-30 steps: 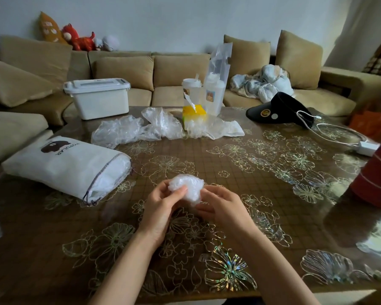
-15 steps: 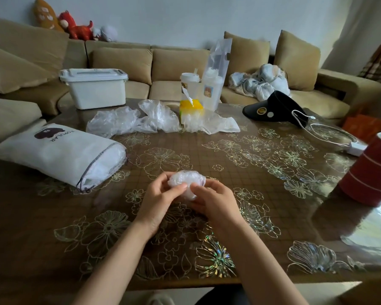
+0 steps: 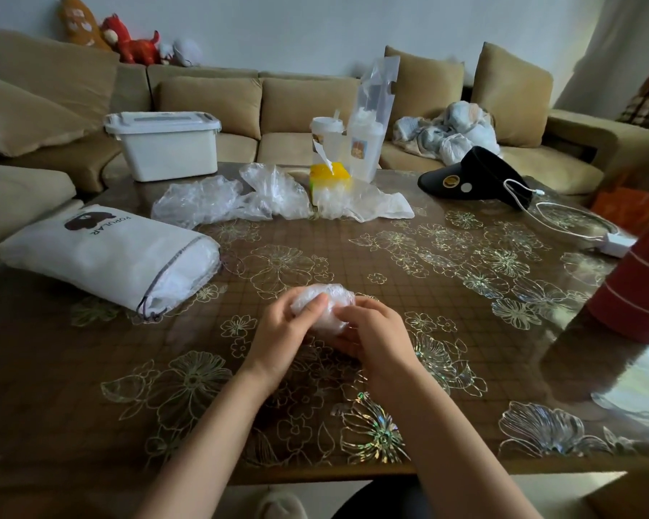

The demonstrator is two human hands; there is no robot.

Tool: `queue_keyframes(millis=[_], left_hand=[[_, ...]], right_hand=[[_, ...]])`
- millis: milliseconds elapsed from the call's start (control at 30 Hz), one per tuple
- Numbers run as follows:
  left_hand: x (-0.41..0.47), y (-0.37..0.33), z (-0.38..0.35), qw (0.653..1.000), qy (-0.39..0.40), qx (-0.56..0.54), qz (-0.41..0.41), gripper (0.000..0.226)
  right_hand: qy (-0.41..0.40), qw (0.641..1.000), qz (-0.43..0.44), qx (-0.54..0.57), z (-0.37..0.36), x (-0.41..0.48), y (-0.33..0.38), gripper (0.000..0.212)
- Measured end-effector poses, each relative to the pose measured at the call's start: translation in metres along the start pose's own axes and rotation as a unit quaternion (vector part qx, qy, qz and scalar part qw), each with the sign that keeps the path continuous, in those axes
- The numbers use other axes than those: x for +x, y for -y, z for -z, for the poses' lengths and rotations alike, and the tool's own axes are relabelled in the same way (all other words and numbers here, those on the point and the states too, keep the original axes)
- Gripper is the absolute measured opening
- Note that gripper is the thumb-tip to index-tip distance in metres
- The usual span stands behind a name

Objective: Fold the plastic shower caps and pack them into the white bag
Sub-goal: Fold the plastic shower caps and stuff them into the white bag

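Gripping wadded shower cap (image 3: pixel 325 298), long axis left-right

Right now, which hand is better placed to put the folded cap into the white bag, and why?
Probably the left hand: it grips the shower cap, and the white bag lies to the left, its mouth nearest that hand.

A table (image 3: pixel 465 350) with a gilt flower pattern fills the view. At eleven o'clock sits a white lidded box (image 3: pixel 163 146); at twelve, a yellow container (image 3: pixel 329 174) with two clear cups (image 3: pixel 366 147) just behind. A black visor (image 3: pixel 473 174) lies at one o'clock, a white charger cable (image 3: pixel 574 219) beside it, and a red cup (image 3: pixel 637 290) at three. Beyond the table, a tan sofa (image 3: pixel 210 103) carries plush toys (image 3: pixel 128 39) and a crumpled blanket (image 3: pixel 454 131).
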State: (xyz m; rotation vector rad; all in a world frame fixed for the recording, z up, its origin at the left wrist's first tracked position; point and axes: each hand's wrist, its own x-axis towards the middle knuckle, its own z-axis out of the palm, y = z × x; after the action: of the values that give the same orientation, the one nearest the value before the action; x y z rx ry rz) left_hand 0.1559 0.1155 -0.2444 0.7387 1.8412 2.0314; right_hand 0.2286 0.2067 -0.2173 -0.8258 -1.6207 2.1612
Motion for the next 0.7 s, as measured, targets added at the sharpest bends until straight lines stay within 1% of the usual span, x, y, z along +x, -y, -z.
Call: queue_keyframes(millis=[33, 67, 200, 334, 434, 500, 567, 634, 667, 700], left_hand=[[0.000, 0.000, 0.001, 1.000, -0.003, -0.002, 0.003, 0.011], [0.001, 0.000, 0.001, 1.000, -0.006, -0.006, 0.004, 0.009], [0.001, 0.004, 0.004, 0.999, -0.007, -0.043, 0.031, 0.026], [0.002, 0.009, 0.009, 0.996, 0.002, -0.079, 0.043, 0.031], [0.006, 0.012, 0.010, 0.996, -0.012, -0.087, 0.036, 0.028], [0.008, 0.012, 0.008, 0.997, -0.018, -0.072, 0.025, 0.034], [0.008, 0.013, 0.005, 0.998, -0.028, -0.059, 0.020, 0.038], [0.005, 0.014, 0.000, 0.999, -0.043, -0.001, 0.005, 0.026], [0.002, 0.013, -0.002, 0.998, -0.048, 0.048, -0.008, 0.019], [-0.002, 0.014, -0.003, 0.994, -0.052, 0.098, -0.022, 0.018]], right_hand=[[0.002, 1.000, -0.002, 0.006, 0.000, 0.000, 0.000, 0.011], [0.003, 1.000, -0.003, 0.012, 0.000, 0.000, 0.001, 0.011], [0.001, 1.000, -0.009, 0.021, -0.002, -0.001, -0.003, 0.012], [-0.021, 0.999, -0.014, 0.021, -0.003, -0.002, -0.005, 0.014], [-0.032, 0.999, -0.001, 0.010, 0.000, 0.003, -0.003, 0.021], [-0.019, 1.000, 0.000, 0.004, 0.002, 0.006, -0.003, 0.021], [-0.006, 1.000, 0.001, -0.022, 0.003, 0.006, -0.005, 0.017], [-0.016, 0.998, 0.012, -0.052, 0.001, 0.007, -0.009, 0.013], [-0.025, 0.998, 0.015, -0.055, -0.002, 0.008, -0.011, 0.012], [-0.032, 0.998, 0.012, -0.049, -0.005, 0.009, -0.012, 0.009]])
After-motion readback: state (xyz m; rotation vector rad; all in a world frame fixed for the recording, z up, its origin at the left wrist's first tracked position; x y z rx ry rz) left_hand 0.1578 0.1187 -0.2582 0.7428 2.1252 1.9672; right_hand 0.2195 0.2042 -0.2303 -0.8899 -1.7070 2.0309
